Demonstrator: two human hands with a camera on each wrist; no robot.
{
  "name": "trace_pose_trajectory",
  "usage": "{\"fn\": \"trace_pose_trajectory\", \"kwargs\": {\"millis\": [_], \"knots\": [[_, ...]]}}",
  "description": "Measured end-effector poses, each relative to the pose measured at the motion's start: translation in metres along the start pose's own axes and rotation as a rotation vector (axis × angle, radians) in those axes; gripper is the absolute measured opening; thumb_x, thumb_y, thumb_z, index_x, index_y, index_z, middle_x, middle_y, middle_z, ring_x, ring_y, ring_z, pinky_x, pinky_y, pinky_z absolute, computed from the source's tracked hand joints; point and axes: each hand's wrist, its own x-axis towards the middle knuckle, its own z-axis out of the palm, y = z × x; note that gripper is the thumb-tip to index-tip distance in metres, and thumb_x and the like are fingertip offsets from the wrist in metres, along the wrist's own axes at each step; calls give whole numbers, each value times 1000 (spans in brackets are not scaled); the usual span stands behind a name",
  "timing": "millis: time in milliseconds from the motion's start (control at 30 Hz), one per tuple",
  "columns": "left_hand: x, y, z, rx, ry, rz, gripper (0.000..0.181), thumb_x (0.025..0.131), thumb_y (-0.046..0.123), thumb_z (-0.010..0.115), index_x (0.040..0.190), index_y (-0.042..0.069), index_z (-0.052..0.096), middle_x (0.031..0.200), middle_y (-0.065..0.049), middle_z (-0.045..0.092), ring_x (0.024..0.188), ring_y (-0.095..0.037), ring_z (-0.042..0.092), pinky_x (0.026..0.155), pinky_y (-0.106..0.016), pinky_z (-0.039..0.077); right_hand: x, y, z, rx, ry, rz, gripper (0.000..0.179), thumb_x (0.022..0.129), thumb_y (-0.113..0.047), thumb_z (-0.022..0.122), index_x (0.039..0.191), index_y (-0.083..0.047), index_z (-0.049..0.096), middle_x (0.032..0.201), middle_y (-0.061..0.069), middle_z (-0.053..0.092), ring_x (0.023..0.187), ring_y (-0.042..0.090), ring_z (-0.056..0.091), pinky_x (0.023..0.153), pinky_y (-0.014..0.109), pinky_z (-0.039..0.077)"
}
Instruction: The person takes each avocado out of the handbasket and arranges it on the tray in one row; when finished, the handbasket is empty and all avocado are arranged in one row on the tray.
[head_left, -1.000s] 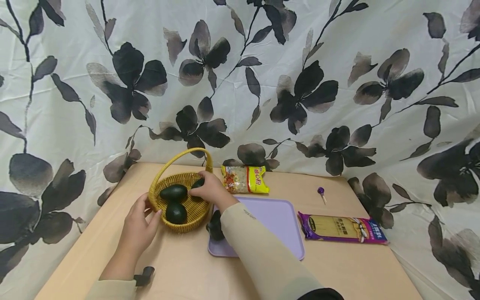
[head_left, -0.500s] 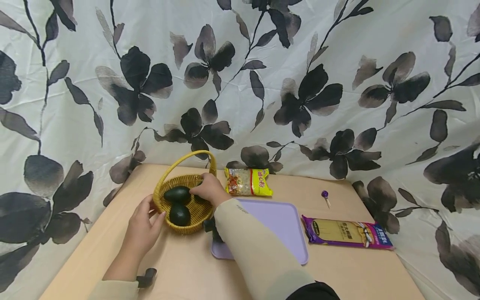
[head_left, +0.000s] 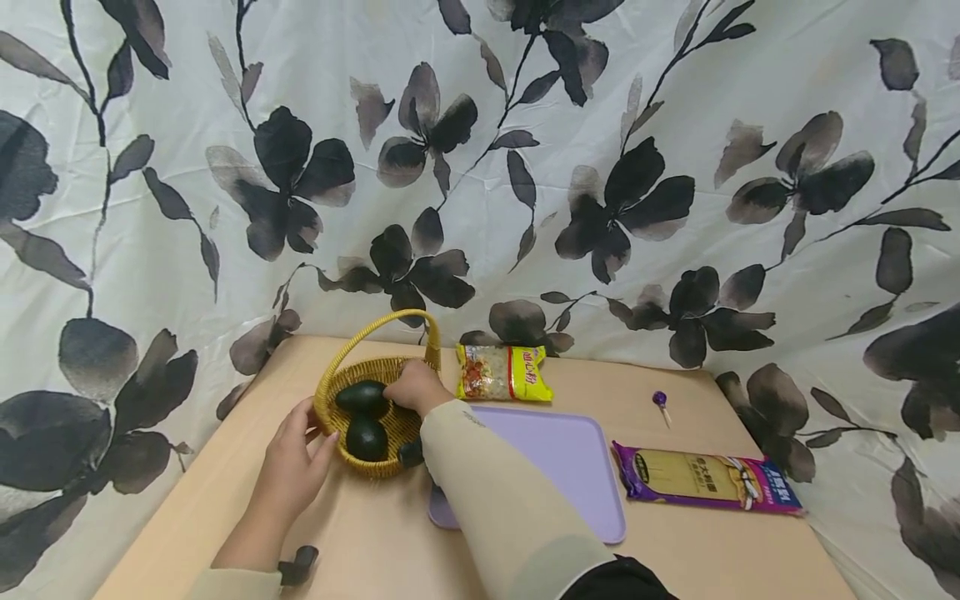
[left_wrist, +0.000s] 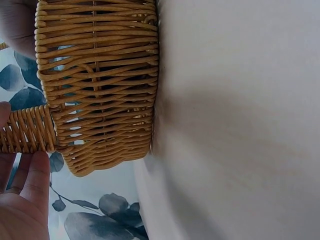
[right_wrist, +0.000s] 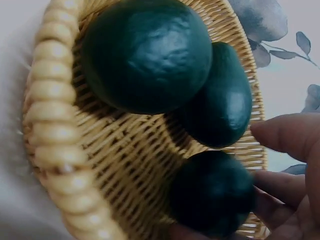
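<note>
A yellow wicker basket (head_left: 382,467) with an arched handle stands at the left of the table. My left hand (head_left: 288,467) grips it at its left side; in the left wrist view, fingers (left_wrist: 37,185) lie behind the handle's base. Two dark green avocados (head_left: 367,439) rest inside. My right hand (head_left: 416,387) reaches into the basket's right side. In the right wrist view its fingers curl round a third avocado (right_wrist: 212,192), while the thumb (right_wrist: 280,132) lies apart from it, near the neighbouring avocado (right_wrist: 220,100). The head view hides this third avocado behind the hand.
A lilac tray (head_left: 577,467) lies right of the basket, partly under the right sleeve. Behind it is a yellow food packet (head_left: 498,373). Farther right are a purple lollipop (head_left: 661,400) and a purple noodle packet (head_left: 705,479). A floral curtain (head_left: 525,192) hangs behind the table.
My right hand has lowered deeper into the basket with the avocado, and its thumb has spread away from it. The left hand stays on the basket. The head view has shifted slightly.
</note>
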Motion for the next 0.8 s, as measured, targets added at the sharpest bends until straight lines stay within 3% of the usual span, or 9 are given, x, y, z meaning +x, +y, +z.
{"fn": "trace_pose_trajectory", "kwargs": {"millis": [133,333,567,800], "knots": [[-1,0,1,-5,-9,-3,60,92,1,72,144,1,43,127,-18,59,119,-36,63,99,-50,58,1,4,6,-25,-20,14,24,86,-20,79,103,-6,68,91,4,63,78,18,59,67,31,58],[2,0,1,0,11,16,61,91,-2,73,144,1,43,126,-18,60,118,-36,63,98,-50,58,6,5,7,32,-6,-13,21,83,-21,83,86,-7,67,79,3,63,69,17,60,61,31,57],[2,4,1,4,18,24,61,90,-3,74,142,0,45,124,-18,60,115,-37,65,97,-49,59,5,6,6,-42,-47,-11,31,83,-14,84,62,-11,61,57,-1,52,56,15,53,49,25,46],[2,2,0,7,27,36,59,90,-4,73,142,1,44,124,-17,59,115,-38,65,97,-50,59,0,3,3,-53,-32,-16,22,83,-16,82,82,-9,61,76,2,56,65,17,54,53,28,47]]}}
